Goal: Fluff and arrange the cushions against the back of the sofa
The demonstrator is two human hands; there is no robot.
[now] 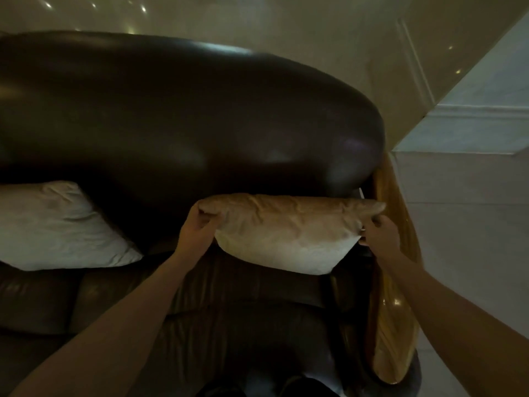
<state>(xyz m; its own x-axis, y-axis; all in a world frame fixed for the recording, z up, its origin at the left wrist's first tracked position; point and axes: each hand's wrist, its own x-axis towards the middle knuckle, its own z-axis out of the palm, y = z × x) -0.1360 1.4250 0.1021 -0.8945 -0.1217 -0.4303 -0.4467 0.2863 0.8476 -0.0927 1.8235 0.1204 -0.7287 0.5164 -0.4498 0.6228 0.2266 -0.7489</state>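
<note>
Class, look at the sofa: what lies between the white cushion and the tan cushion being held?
In the head view, only the left hand and bare dark sofa separate the white cushion from the tan cushion.

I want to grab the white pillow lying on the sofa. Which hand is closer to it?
Left. The left hand grips the tan cushion's near end, just right of the white fabric pillow; the right hand holds the far end.

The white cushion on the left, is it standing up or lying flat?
Standing tilted: the white cushion leans back against the sofa back.
</note>
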